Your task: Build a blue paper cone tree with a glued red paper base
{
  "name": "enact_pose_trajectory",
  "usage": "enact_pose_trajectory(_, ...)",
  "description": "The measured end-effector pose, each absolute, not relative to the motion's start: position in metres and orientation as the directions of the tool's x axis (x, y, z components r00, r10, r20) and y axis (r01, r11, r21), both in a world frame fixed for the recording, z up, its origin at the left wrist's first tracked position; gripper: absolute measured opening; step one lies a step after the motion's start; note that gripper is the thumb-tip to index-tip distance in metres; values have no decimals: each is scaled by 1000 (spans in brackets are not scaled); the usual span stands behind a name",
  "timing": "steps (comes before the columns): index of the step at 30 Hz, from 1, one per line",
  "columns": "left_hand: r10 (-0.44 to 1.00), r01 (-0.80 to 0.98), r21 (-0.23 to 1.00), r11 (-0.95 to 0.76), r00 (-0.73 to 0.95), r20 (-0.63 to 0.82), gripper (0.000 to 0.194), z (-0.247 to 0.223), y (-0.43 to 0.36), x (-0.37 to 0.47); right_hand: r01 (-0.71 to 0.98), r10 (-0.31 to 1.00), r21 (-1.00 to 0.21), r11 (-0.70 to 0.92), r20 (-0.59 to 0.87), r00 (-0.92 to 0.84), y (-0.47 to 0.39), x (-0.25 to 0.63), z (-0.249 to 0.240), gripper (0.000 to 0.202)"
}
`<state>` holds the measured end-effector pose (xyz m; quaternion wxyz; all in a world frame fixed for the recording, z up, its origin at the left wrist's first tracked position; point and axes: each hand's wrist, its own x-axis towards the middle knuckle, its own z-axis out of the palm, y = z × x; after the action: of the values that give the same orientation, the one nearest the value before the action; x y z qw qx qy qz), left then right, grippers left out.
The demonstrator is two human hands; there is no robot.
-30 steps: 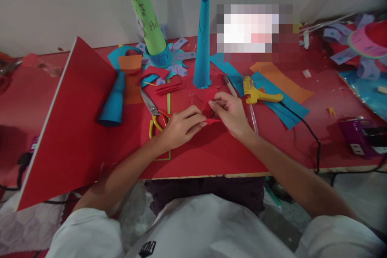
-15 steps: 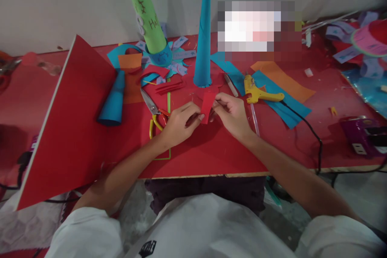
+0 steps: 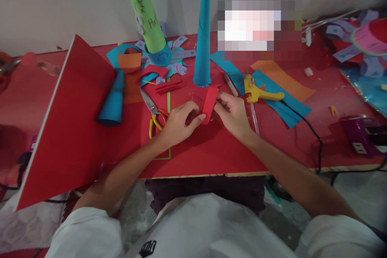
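A small red paper strip (image 3: 209, 105) is held between my two hands above the red table. My left hand (image 3: 183, 124) pinches its lower left edge, thumb on top. On the strip's right side, the fingers of my right hand (image 3: 232, 113) are closed at its edge; their tips are partly hidden behind the paper. Just beyond stands an upright blue paper cone (image 3: 202, 44). Scissors (image 3: 151, 105) with yellow and red handles lie left of my left hand. A yellow glue gun (image 3: 256, 92) rests right of my right hand, its clear glue stick pointing toward me.
Left, a large red board (image 3: 69, 125) leans up beside a second blue cone (image 3: 112, 102). Behind are a green paper tube (image 3: 146, 16) and folded red strips (image 3: 169, 86). Blue paper (image 3: 287, 107), orange paper (image 3: 286, 78), a black cord (image 3: 305, 123) and a purple power box (image 3: 364, 137) are right.
The red paper strip has tilted and turned slightly, its top leaning more to the right and its face showing wider. Both hands stay nearly in place.
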<state>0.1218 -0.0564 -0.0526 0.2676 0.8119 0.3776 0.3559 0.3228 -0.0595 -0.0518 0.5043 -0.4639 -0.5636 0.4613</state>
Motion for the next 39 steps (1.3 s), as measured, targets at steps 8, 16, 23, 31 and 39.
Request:
enact_pose_trajectory(8, 858, 420, 765, -489, 387, 336, 27, -51, -54, 121, 169, 981, -968, 185, 171, -95, -62, 322, -55, 17)
enact_pose_trajectory(16, 856, 334, 803, -493, 349, 380, 39, -50, -57, 120, 240, 972, -951, 193, 153, -178, -65, 319, -59, 29)
enact_pose_trajectory(23, 792, 418, 675, -608, 384, 476, 8, -56, -58, 117, 42, 993, -996, 76, 72, -93, -60, 319, -57, 35)
enact_pose_trajectory(31, 716, 562, 444, -698, 567, 407, 24, -67, -52, 114, -104, 1000, -995, 12, 12, -4, -54, 327, -55, 27)
enact_pose_trajectory(39, 808, 543, 636, -548, 540, 235, 23, -48, -69, 124, -43, 997, -996, 72, 72, 16, -53, 329, -53, 32)
